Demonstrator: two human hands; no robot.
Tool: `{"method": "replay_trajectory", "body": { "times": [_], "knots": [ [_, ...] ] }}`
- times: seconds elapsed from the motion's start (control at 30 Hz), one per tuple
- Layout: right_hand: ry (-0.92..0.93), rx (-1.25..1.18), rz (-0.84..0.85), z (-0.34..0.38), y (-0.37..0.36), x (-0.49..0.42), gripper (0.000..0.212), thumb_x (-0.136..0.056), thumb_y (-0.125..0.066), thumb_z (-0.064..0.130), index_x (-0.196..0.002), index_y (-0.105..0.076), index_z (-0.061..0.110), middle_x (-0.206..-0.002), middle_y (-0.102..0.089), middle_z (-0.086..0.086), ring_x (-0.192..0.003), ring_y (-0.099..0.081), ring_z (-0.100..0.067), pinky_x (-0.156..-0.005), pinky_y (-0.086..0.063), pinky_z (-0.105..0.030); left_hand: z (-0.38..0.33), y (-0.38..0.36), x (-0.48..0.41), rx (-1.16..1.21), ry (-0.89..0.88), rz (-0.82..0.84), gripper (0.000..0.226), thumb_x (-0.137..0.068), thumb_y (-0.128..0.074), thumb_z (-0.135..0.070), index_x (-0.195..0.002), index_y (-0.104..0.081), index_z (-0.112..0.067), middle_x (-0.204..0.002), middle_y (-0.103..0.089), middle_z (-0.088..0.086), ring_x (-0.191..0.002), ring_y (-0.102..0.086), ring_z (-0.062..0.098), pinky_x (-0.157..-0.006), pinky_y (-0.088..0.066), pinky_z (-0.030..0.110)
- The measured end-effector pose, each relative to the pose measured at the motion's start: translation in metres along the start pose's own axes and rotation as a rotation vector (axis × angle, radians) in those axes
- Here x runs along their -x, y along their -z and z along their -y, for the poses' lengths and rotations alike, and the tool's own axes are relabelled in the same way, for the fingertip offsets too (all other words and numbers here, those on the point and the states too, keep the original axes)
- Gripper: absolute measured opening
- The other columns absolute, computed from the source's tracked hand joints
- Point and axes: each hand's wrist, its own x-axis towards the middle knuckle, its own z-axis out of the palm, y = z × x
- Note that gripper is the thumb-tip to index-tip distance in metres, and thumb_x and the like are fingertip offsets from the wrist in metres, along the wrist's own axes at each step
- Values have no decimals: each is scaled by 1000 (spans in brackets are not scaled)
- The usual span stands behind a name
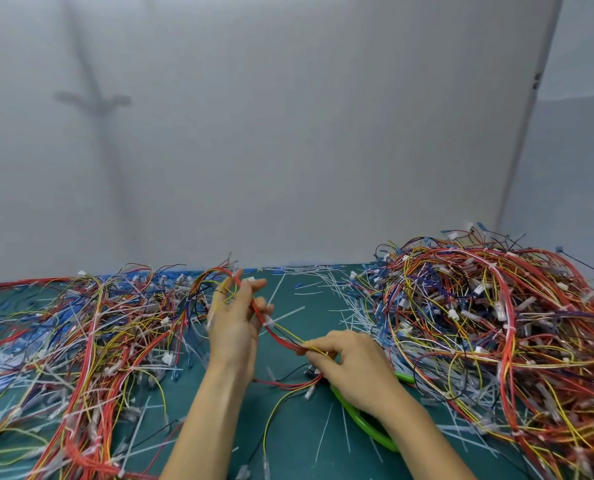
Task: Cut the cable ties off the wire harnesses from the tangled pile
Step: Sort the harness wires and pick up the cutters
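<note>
Two hands (234, 327) (352, 370), one harness (281, 336), two wire piles (91, 327) (496, 317), one green-handled tool (364, 423).

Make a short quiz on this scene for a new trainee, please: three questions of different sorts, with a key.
1. True or false: the left hand and the right hand both hold the same wire harness.
2. Where does the taller pile lie? A. left of the hands; B. right of the hands; C. between the hands.
3. Fill in: the tool partly hidden under the right forearm has ____ handles.

Key: 1 true; 2 B; 3 green.
</note>
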Motion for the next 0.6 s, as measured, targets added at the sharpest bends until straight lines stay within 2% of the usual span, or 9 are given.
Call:
{"method": "replay_trajectory", "body": {
  "times": [0.03, 0.1, 0.17, 0.27, 0.33, 0.43, 0.53, 0.6],
  "knots": [
    [-13, -77, 8, 0, 1, 0, 23, -89, -62, 37, -110, -70, 40, -95, -67, 16, -93, -58, -6, -79, -46, -28, 0, 1, 1, -71, -31, 19, 22, -99, -51, -9, -121, -53, -14, -89, -72, 7, -48, -51, 7, -49, -49, 19],
    [-47, -327, 35, 1, 4, 2, 43, -80, -65, 37, -123, -60, 38, -112, -62, 22, -104, -54, -1, -83, -41, -19, 0, 2, 3, -236, -84, 91, 28, -97, -54, -9, -122, -57, -21, -93, -75, 5, -47, -47, 7, -47, -46, 18],
    [-51, -539, 9, 5, 5, 3, 61, -75, -59, 42, -135, -46, 37, -126, -53, 22, -113, -49, 3, -89, -41, -21, 2, 2, 7, -366, -94, 207, 31, -96, -57, -9, -124, -57, -24, -98, -76, 4, -48, -45, 8, -46, -43, 18],
    [-5, -670, -163, 11, 5, 0, 57, -84, -59, 49, -138, -43, 38, -132, -51, 25, -118, -47, 7, -95, -42, -21, 8, -2, 11, -534, -84, 377, 31, -96, -56, -6, -123, -61, -20, -99, -76, -1, -53, -53, 8, -47, -45, 19],
    [23, -781, -246, 15, 7, -3, 47, -90, -59, 49, -133, -48, 37, -128, -57, 22, -116, -53, 7, -88, -43, -15, 13, -6, 16, -632, -81, 432, 30, -95, -57, -3, -119, -67, -17, -91, -76, -4, -60, -62, 10, -48, -48, 20],
    [18, -975, -281, 18, 10, -5, 30, -86, -55, 44, -112, -63, 35, -117, -68, 10, -102, -64, 4, -73, -49, -7, 18, -10, 23, -719, -39, 510, 36, -94, -56, 1, -103, -75, -28, -86, -76, -7, -70, -71, 14, -53, -49, 20],
    [1, -937, -356, 15, 8, -7, 23, -95, -49, 35, -108, -66, 27, -100, -75, 4, -91, -70, -7, -74, -51, -13, 21, -11, 26, -776, -29, 554, 47, -92, -54, 7, -93, -77, -33, -86, -75, 3, -74, -73, 12, -58, -50, 17],
    [2, -894, -366, 12, 6, -7, 23, -102, -44, 19, -106, -66, 24, -94, -75, 2, -87, -71, -10, -73, -52, -17, 21, -9, 25, -807, -16, 584, 37, -91, -54, 7, -97, -78, -21, -95, -74, 15, -79, -73, 13, -66, -54, 20]
  ]
}}
